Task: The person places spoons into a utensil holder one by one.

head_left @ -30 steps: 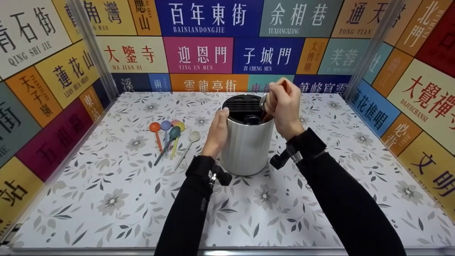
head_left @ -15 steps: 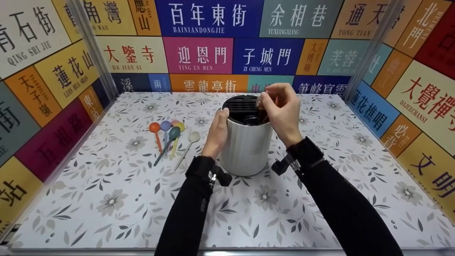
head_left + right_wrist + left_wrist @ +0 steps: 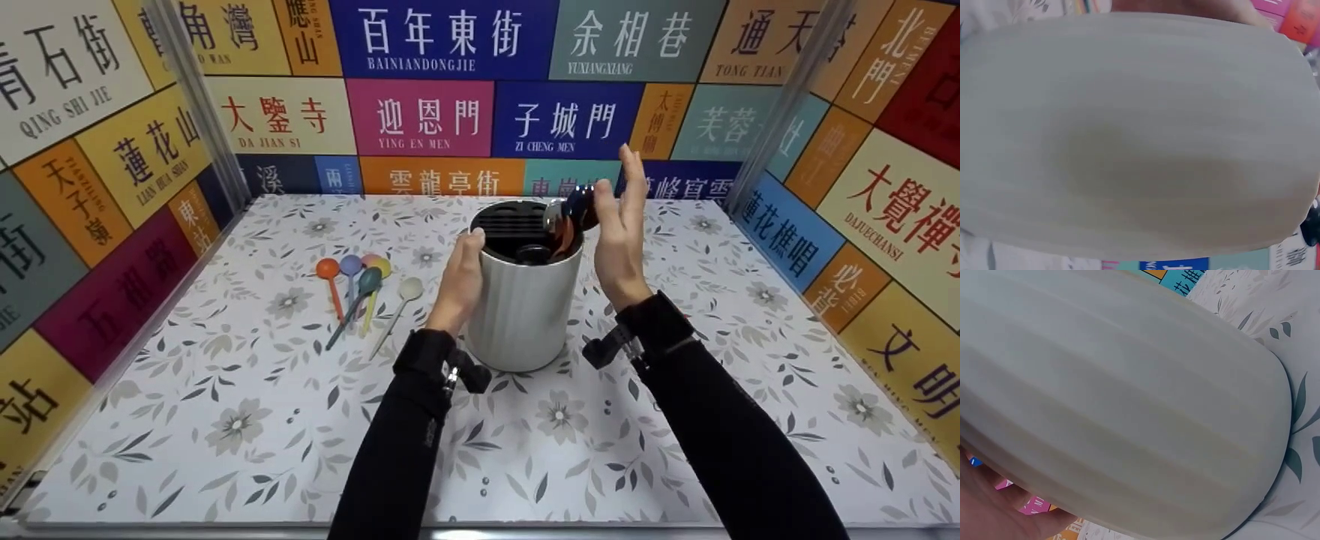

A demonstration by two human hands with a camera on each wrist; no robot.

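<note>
A pale ribbed utensil holder [image 3: 521,315] stands upright, with a black slotted insert [image 3: 510,221] in its top. My left hand [image 3: 459,281] holds its left side, thumb at the rim; the other fingers are largely hidden behind it in the head view. Shiny dark and reddish-brown pieces, perhaps sunglasses or spoon heads, stick up [image 3: 570,214] at the holder's right rim. Beside them my right hand [image 3: 621,232] is raised with straight fingers, very near or touching the dark piece. The pale wall [image 3: 1140,135] fills most of the right wrist view.
Several coloured spoons [image 3: 367,281] lie in a loose cluster on the floral tabletop [image 3: 300,420], left of the holder. Upright panels with printed street names [image 3: 420,116] enclose the back and both sides.
My right hand has gone from gripping at the holder's right rim to straight fingers, slightly to the right. Shiny dark and reddish pieces now show there. The left hand has stayed put.
</note>
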